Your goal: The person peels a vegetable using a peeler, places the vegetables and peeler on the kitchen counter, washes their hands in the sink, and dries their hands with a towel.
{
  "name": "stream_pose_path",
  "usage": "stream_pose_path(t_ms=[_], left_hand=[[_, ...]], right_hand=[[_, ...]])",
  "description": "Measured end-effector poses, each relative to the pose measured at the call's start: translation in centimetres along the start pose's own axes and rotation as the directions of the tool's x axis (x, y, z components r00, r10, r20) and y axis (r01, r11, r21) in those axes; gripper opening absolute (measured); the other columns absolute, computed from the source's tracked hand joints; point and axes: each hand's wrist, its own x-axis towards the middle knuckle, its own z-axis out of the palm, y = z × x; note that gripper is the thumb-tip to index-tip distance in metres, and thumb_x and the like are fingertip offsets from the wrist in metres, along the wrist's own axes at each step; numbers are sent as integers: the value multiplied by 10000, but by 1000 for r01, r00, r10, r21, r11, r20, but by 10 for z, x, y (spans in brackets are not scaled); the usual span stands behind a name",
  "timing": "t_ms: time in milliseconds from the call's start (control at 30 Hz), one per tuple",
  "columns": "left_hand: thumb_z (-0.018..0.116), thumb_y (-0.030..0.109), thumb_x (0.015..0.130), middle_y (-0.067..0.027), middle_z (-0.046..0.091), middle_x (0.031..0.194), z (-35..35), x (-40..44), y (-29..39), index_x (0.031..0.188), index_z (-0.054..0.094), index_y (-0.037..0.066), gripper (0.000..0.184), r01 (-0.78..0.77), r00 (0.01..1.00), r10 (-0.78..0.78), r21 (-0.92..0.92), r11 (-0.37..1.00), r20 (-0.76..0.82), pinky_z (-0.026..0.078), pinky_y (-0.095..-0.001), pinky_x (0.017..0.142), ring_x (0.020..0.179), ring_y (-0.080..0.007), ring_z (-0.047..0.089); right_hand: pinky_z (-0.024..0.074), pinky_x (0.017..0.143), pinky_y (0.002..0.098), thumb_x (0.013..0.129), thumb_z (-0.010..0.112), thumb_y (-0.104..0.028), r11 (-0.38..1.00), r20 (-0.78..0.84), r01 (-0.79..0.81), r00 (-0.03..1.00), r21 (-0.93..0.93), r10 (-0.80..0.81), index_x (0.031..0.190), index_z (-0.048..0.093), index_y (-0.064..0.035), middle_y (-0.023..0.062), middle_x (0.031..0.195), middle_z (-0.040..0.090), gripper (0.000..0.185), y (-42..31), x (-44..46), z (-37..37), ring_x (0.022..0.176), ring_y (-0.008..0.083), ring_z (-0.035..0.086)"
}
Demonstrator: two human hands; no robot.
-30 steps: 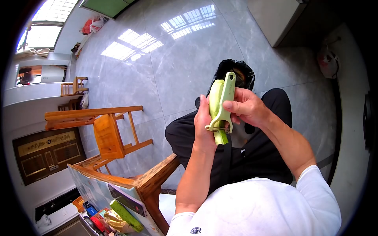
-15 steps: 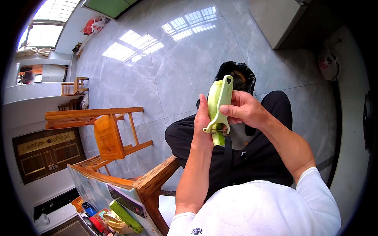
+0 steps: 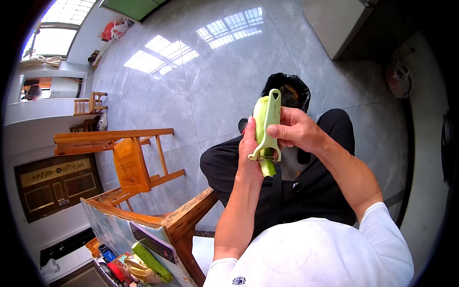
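My left hand (image 3: 249,149) is wrapped round a pale green peeled vegetable (image 3: 260,115), which points away from me above my lap. A light green peeler (image 3: 272,117) lies along its right side, with the blade end across the lower part of the vegetable. My right hand (image 3: 299,130) grips the peeler's handle between thumb and fingers. Just beyond the hands stands a bin with a black bag (image 3: 299,91), with brownish scraps inside.
A wooden chair (image 3: 130,165) stands to the left. At lower left, a table (image 3: 112,229) bears a phone (image 3: 153,241), a green vegetable (image 3: 152,262) and several other items. A cabinet (image 3: 330,24) is at upper right.
The peeler, the vegetable and both hands have shifted only slightly. Both hands keep their hold.
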Motion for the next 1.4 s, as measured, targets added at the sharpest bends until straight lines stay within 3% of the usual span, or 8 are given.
stream_pose_path(t_ms=[167, 367, 600, 800, 1067, 1167, 1400], left_hand=[[346, 544, 1073, -226, 689, 776, 8, -3, -4, 1198, 608, 23, 596, -51, 999, 51, 18, 999, 5, 470, -274, 397, 525, -218, 626], [347, 541, 1074, -203, 666, 764, 3, -2, -11, 1171, 605, 9, 599, -89, 996, 90, 88, 992, -5, 443, -285, 375, 472, -224, 575], [368, 551, 1066, -176, 648, 773, 6, -2, -11, 1105, 617, 10, 597, -96, 995, 96, 36, 995, -12, 436, -300, 384, 470, -221, 559], [375, 559, 1063, -145, 644, 804, 7, -3, -11, 1075, 621, 23, 589, -23, 997, 19, -50, 998, -81, 397, -299, 400, 533, -199, 554], [396, 550, 1065, -83, 507, 806, 8, -6, -7, 1061, 578, 31, 551, 29, 999, -26, -132, 991, 20, 322, -275, 426, 638, -160, 427], [415, 549, 1062, -67, 447, 819, 5, -7, -12, 1043, 557, 26, 542, 97, 995, -94, -224, 970, 23, 323, -264, 452, 679, -159, 406], [426, 551, 1059, -54, 411, 825, -3, -5, -14, 1037, 538, 10, 553, 106, 992, -85, -248, 963, 94, 326, -252, 459, 692, -154, 402]], right_hand=[[400, 509, 190, 988, 682, -237, 1000, -9, -2, 1000, 26, 3, 1126, 624, -27, 11, 863, 649, 258, 1, 1, -3, 601, 27, 506], [398, 503, 187, 986, 684, -236, 998, -55, 10, 998, 60, -6, 1122, 630, -18, 26, 857, 653, 263, 3, 2, -8, 599, 35, 512], [412, 510, 187, 976, 699, -230, 993, -70, 2, 998, 116, 6, 1117, 645, -12, 38, 869, 669, 265, 4, 5, -14, 606, 45, 540], [461, 528, 198, 950, 732, -235, 982, -115, 14, 993, 189, 8, 1103, 642, -6, 42, 855, 681, 290, 7, 12, -19, 586, 63, 560], [473, 505, 216, 962, 714, -234, 980, -175, 66, 984, 188, -32, 1042, 636, -21, 47, 811, 679, 241, 14, 23, -30, 575, 79, 588], [470, 494, 216, 991, 676, -230, 970, -182, 108, 981, 218, -68, 952, 623, -66, 8, 775, 657, 176, 9, 31, -42, 569, 59, 587], [473, 500, 218, 999, 665, -239, 964, -205, 111, 977, 241, -61, 945, 617, -83, -4, 751, 644, 172, 20, 43, -64, 573, 57, 589]])
